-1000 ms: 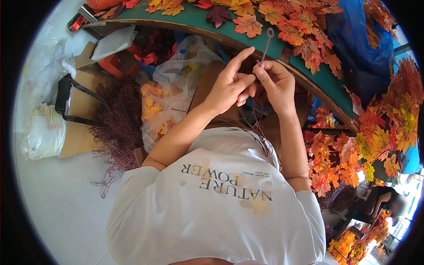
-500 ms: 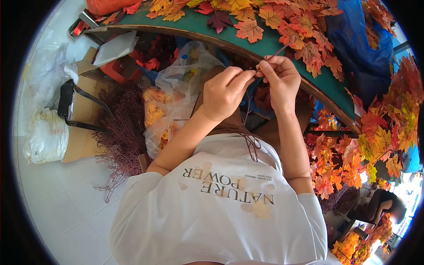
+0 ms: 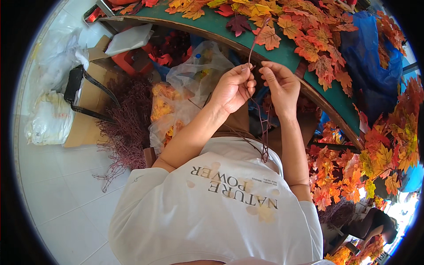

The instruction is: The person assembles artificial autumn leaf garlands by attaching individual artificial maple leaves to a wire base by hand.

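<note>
A thin reddish-brown artificial twig (image 3: 251, 49) stands up from between the thumb and forefinger of my left hand (image 3: 234, 88), its tip reaching over the table edge. My left palm is turned partly upward, the other fingers curled. Thin branching stems (image 3: 266, 128) hang below my hands, ending in loops on my shirt. Just to the right, my right hand (image 3: 282, 86) has its thumb and forefinger brought together. Whatever may be between those fingertips is too small to make out. A narrow gap separates the two hands.
Orange and red artificial maple leaves (image 3: 291, 26) cover much of the green table (image 3: 225, 33). Left of my legs are a clear bag (image 3: 176, 84) of yellow leaves, a bundle of purple-brown twigs (image 3: 128, 119) and a cardboard box (image 3: 84, 128). Leaf garlands (image 3: 335, 168) hang at right.
My hands have come apart from where their fingertips met. My left hand has rolled palm-up with the twig, whose tip now points more upright. The view has shifted slightly.
</note>
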Demonstrator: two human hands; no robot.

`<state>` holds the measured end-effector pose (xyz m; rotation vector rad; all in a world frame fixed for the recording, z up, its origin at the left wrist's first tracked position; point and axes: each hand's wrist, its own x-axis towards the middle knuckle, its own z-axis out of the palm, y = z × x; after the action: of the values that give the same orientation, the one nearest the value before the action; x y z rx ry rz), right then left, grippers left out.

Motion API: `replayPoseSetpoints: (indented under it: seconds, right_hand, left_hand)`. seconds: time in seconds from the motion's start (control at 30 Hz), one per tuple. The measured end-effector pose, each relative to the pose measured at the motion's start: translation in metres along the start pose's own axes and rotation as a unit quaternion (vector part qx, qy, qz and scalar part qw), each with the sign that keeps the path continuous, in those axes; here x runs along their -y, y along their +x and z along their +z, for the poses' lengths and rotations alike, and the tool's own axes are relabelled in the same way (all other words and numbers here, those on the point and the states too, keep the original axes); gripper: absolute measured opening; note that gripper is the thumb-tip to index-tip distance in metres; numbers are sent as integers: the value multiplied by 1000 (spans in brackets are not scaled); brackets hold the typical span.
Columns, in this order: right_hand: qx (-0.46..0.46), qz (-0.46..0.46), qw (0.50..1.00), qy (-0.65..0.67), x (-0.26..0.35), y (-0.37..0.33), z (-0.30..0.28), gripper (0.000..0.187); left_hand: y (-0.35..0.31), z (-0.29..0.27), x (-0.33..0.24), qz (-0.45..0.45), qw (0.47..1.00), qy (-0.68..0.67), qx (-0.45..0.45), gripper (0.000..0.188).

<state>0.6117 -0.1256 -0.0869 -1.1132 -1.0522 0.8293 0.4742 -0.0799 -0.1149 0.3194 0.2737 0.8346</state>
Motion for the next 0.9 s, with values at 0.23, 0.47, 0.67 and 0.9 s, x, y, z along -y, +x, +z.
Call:
replayPoseSetpoints:
  seconds: [0.23,0.47,0.67,0.9]
  right_hand:
    - [21,-15,999,-37,-16,4,6,7]
    - [116,-176,940,-269,-28,12,5,9]
    - [8,-405,723,-560,-11,94,-31,39]
    - [161,-347,524,-761,-31,172,-61,26]
  left_hand:
    - [4,-6,12,80,976,201,-13,13]
    - [7,-28,6,132,930,339,-59,10]
    - [5,-58,-2,18,997,72,-19,10]
    - [7,-55,-6,-13,999,29,-14,8]
